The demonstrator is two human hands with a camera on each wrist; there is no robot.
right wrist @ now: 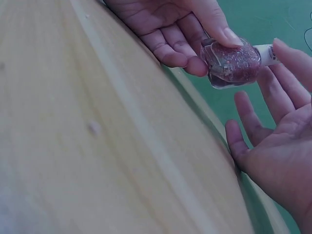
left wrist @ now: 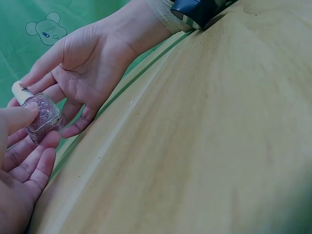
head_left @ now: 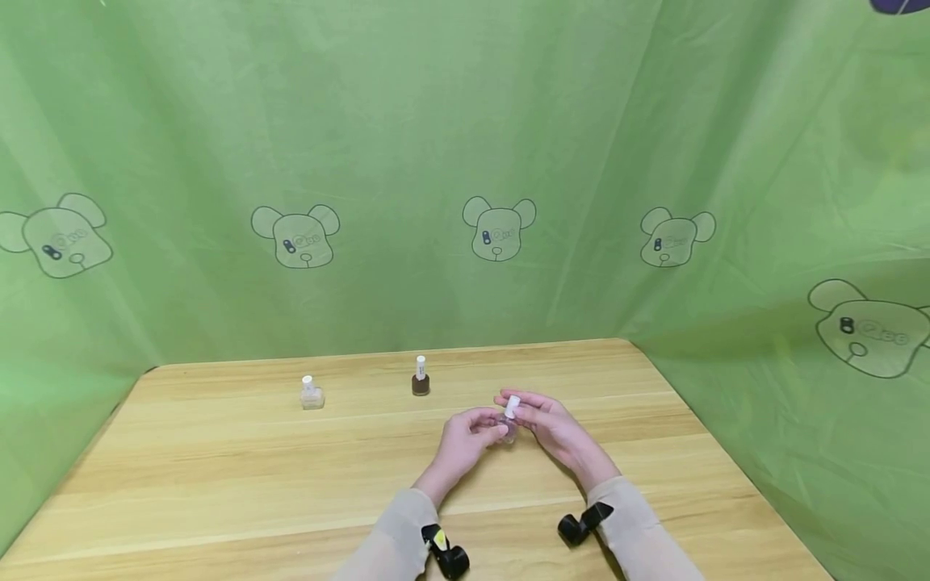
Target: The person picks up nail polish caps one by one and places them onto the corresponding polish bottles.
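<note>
Both hands meet at a glass nail polish bottle [right wrist: 236, 63] filled with pinkish glitter polish, tilted and held above the table. My left hand [head_left: 462, 444] pinches the bottle's glass body between thumb and fingers, as the left wrist view shows. At the white cap [head_left: 512, 406], my right hand [head_left: 559, 432] grips with thumb and index finger, its other fingers loosely spread. The cap sits on the bottle's neck; whether it is loosened I cannot tell.
A dark brown nail polish bottle [head_left: 421, 384] with a white cap stands upright toward the table's back. Left of it is a clear bottle [head_left: 312, 398], white-capped too. Green curtains [head_left: 407, 161] with bear-head prints hang behind and beside the wooden table [head_left: 218, 484].
</note>
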